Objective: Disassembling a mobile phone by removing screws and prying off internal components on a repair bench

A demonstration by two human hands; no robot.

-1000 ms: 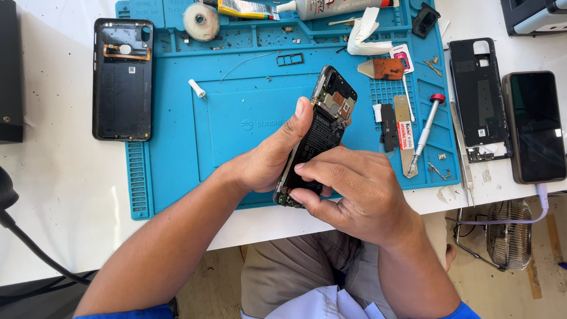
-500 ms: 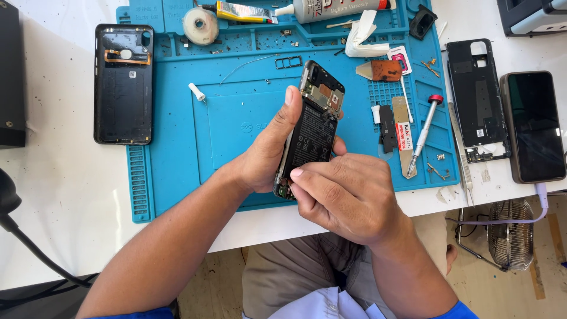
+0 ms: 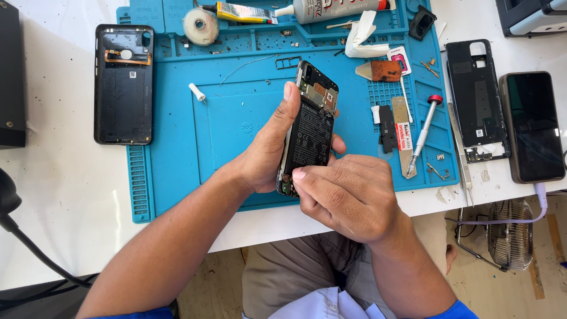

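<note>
Left hand (image 3: 266, 156) grip closed around the opened phone (image 3: 308, 127), held tilted above the blue mat (image 3: 177, 153); right hand (image 3: 348, 198) pinches its lower end. Screwdriver (image 3: 423, 134) lies right of the grip; black back cover (image 3: 124, 84) well left, on the desk (image 3: 59, 195).

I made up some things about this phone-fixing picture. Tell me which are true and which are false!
1. Both hands hold the opened phone. True: left hand, right hand.
2. The phone lies flat on the blue mat. False: it is lifted above the mat.
3. A screwdriver with a red cap lies on the mat. True.
4. The black back cover is under the right hand. False: it lies at the mat's left edge, untouched.
5. The tape roll sits near the mat's top. True.
</note>
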